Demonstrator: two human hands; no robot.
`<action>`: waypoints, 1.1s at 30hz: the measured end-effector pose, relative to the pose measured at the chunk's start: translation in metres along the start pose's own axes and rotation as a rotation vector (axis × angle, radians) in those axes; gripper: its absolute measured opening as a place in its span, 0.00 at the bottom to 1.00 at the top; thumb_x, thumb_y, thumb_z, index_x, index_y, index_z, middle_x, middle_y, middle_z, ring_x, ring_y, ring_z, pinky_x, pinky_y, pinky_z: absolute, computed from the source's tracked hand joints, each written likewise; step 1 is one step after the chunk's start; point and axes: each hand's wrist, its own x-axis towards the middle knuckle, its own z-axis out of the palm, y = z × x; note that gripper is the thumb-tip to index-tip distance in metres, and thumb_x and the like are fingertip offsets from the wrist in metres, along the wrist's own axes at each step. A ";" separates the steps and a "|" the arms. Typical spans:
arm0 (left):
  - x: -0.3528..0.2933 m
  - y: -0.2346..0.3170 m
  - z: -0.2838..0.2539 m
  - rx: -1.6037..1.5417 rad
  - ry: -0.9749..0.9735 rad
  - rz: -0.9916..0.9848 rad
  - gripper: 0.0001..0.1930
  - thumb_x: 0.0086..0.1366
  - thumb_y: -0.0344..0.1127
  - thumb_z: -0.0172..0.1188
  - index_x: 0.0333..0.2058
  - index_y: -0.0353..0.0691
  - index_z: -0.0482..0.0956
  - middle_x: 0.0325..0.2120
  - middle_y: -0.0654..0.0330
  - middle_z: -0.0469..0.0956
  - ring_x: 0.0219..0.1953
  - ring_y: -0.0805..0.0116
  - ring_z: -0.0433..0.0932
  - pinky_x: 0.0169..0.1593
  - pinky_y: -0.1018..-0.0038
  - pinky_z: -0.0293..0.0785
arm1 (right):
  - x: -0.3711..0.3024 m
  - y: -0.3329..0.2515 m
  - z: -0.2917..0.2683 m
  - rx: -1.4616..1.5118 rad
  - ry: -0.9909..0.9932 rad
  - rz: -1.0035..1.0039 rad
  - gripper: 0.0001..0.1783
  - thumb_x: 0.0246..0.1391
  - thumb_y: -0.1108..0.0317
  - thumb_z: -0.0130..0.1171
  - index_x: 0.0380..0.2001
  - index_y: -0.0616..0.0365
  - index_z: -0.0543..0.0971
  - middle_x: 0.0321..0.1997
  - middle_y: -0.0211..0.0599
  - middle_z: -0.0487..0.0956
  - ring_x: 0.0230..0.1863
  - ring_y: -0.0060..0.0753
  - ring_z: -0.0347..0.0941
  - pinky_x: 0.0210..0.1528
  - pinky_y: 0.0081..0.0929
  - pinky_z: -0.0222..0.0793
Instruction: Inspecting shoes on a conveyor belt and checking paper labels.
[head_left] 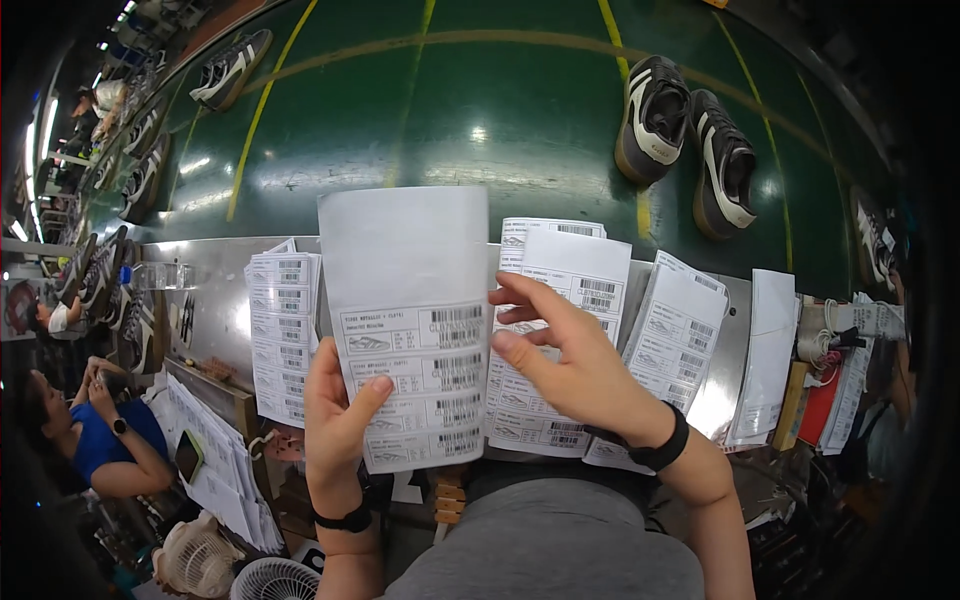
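My left hand (pixel 338 415) grips a sheet of shoe labels (pixel 410 395) by its lower left side, thumb across the front. The sheet's upper part is blank white, and rows with barcodes and small shoe drawings fill the rest. Close to its right edge is my right hand (pixel 565 350), fingers and thumb apart, holding nothing that I can see. Whether its fingertips touch the sheet I cannot tell. Under that hand lie more label sheets (pixel 540 398), partly hidden. Further label stacks lie at the left (pixel 278 340) and the right (pixel 678 325).
A green conveyor belt (pixel 480 120) with yellow lines carries dark sneakers; one pair (pixel 690 145) sits at the right. A metal ledge (pixel 215 300) borders it. A folded white sheet (pixel 762 360) lies far right. At left are a phone (pixel 189 455) on papers, fans (pixel 275 580) and another person (pixel 110 440).
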 end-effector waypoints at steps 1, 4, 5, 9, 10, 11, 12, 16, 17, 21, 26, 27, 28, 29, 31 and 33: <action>-0.006 0.006 0.006 0.000 -0.003 -0.013 0.17 0.63 0.24 0.58 0.49 0.30 0.66 0.43 0.50 0.79 0.45 0.69 0.80 0.50 0.74 0.75 | 0.000 -0.007 -0.012 -0.001 0.017 0.044 0.23 0.62 0.63 0.58 0.56 0.66 0.72 0.51 0.51 0.78 0.49 0.40 0.77 0.48 0.33 0.76; -0.017 0.015 0.032 -0.077 -0.096 0.012 0.20 0.64 0.24 0.58 0.52 0.29 0.63 0.46 0.50 0.78 0.48 0.69 0.78 0.54 0.72 0.72 | -0.006 -0.027 -0.032 0.483 0.001 0.197 0.12 0.61 0.69 0.61 0.42 0.68 0.82 0.28 0.32 0.81 0.28 0.19 0.76 0.33 0.18 0.74; -0.020 0.015 0.042 -0.082 -0.104 0.017 0.20 0.64 0.24 0.58 0.52 0.29 0.63 0.46 0.50 0.78 0.48 0.69 0.78 0.54 0.72 0.72 | -0.010 -0.033 -0.038 0.464 0.016 0.212 0.12 0.61 0.69 0.61 0.42 0.68 0.82 0.28 0.32 0.81 0.28 0.19 0.76 0.33 0.18 0.74; -0.022 0.012 0.077 -0.047 -0.143 0.073 0.22 0.63 0.23 0.60 0.53 0.29 0.61 0.44 0.52 0.77 0.47 0.69 0.77 0.52 0.72 0.73 | -0.028 -0.047 -0.047 0.302 0.304 0.136 0.08 0.56 0.72 0.65 0.36 0.67 0.84 0.24 0.33 0.81 0.23 0.19 0.74 0.27 0.18 0.71; -0.022 0.011 0.082 -0.023 -0.143 0.092 0.21 0.62 0.23 0.60 0.51 0.30 0.62 0.43 0.51 0.78 0.45 0.70 0.78 0.50 0.73 0.74 | -0.033 -0.048 -0.048 0.076 0.378 0.043 0.08 0.55 0.73 0.66 0.36 0.66 0.84 0.23 0.33 0.81 0.22 0.19 0.74 0.26 0.18 0.71; -0.022 0.009 0.088 0.000 -0.143 0.111 0.20 0.62 0.23 0.61 0.49 0.30 0.63 0.42 0.51 0.78 0.44 0.70 0.78 0.47 0.74 0.75 | -0.037 -0.049 -0.050 -0.152 0.449 -0.049 0.08 0.54 0.74 0.66 0.37 0.66 0.84 0.23 0.34 0.82 0.21 0.20 0.74 0.24 0.18 0.70; -0.022 0.008 0.092 0.023 -0.143 0.129 0.19 0.62 0.23 0.62 0.47 0.31 0.63 0.41 0.51 0.78 0.42 0.71 0.78 0.45 0.75 0.76 | -0.040 -0.049 -0.050 -0.357 0.513 -0.157 0.06 0.51 0.76 0.67 0.34 0.65 0.84 0.21 0.36 0.81 0.19 0.24 0.76 0.22 0.20 0.68; -0.025 0.005 0.105 0.183 -0.127 0.148 0.15 0.61 0.23 0.63 0.43 0.30 0.67 0.38 0.53 0.80 0.38 0.72 0.79 0.41 0.76 0.76 | -0.064 -0.062 -0.053 -0.645 0.597 -0.172 0.03 0.48 0.79 0.67 0.29 0.64 0.83 0.21 0.40 0.80 0.19 0.31 0.77 0.22 0.23 0.67; -0.026 0.004 0.107 0.324 -0.105 0.180 0.14 0.60 0.23 0.63 0.42 0.30 0.68 0.37 0.53 0.80 0.36 0.72 0.80 0.39 0.75 0.76 | -0.071 -0.067 -0.054 -0.665 0.608 -0.188 0.03 0.48 0.79 0.67 0.29 0.64 0.83 0.21 0.40 0.80 0.19 0.31 0.77 0.22 0.23 0.67; -0.018 0.004 0.088 0.689 0.014 0.228 0.15 0.62 0.22 0.60 0.46 0.31 0.68 0.37 0.56 0.77 0.38 0.75 0.76 0.43 0.77 0.73 | -0.104 -0.091 -0.084 -0.568 0.613 -0.084 0.03 0.49 0.79 0.66 0.29 0.65 0.82 0.20 0.37 0.80 0.18 0.26 0.74 0.22 0.22 0.66; 0.022 0.000 -0.002 0.314 0.055 0.070 0.14 0.61 0.24 0.60 0.44 0.29 0.70 0.36 0.56 0.77 0.37 0.70 0.76 0.43 0.74 0.73 | -0.069 -0.056 -0.207 -0.122 0.876 -0.333 0.14 0.57 0.71 0.64 0.43 0.61 0.72 0.36 0.30 0.77 0.35 0.18 0.70 0.40 0.15 0.67; 0.030 -0.006 -0.020 0.326 0.023 0.014 0.15 0.60 0.25 0.61 0.45 0.29 0.70 0.35 0.56 0.77 0.36 0.69 0.76 0.42 0.74 0.73 | -0.048 -0.037 -0.238 -0.093 0.838 -0.278 0.15 0.56 0.69 0.66 0.42 0.60 0.72 0.35 0.29 0.77 0.33 0.17 0.70 0.37 0.16 0.67; 0.033 -0.011 -0.036 0.314 0.010 0.030 0.15 0.60 0.25 0.61 0.45 0.29 0.70 0.35 0.56 0.77 0.36 0.69 0.76 0.42 0.74 0.73 | -0.027 -0.016 -0.265 -0.085 0.852 -0.179 0.15 0.56 0.68 0.67 0.41 0.59 0.73 0.35 0.28 0.77 0.33 0.16 0.70 0.35 0.17 0.67; 0.035 -0.015 -0.050 0.637 0.028 -0.046 0.16 0.59 0.26 0.62 0.45 0.29 0.71 0.35 0.55 0.77 0.35 0.69 0.76 0.41 0.73 0.73 | -0.007 0.006 -0.289 -0.078 0.806 -0.167 0.15 0.55 0.67 0.68 0.40 0.59 0.73 0.34 0.28 0.77 0.33 0.16 0.70 0.34 0.17 0.67; 0.034 -0.024 -0.067 0.950 0.061 -0.106 0.18 0.57 0.28 0.64 0.45 0.29 0.72 0.35 0.54 0.77 0.35 0.69 0.76 0.41 0.73 0.73 | 0.028 0.043 -0.326 -0.169 0.811 -0.064 0.16 0.53 0.66 0.70 0.39 0.58 0.73 0.31 0.27 0.77 0.32 0.15 0.70 0.31 0.15 0.65; 0.025 -0.028 -0.074 1.059 0.103 -0.201 0.21 0.54 0.30 0.66 0.45 0.30 0.72 0.38 0.49 0.76 0.38 0.59 0.77 0.44 0.67 0.73 | 0.049 0.067 -0.346 -0.232 0.867 0.082 0.19 0.49 0.62 0.73 0.37 0.59 0.75 0.28 0.28 0.77 0.31 0.17 0.71 0.32 0.16 0.64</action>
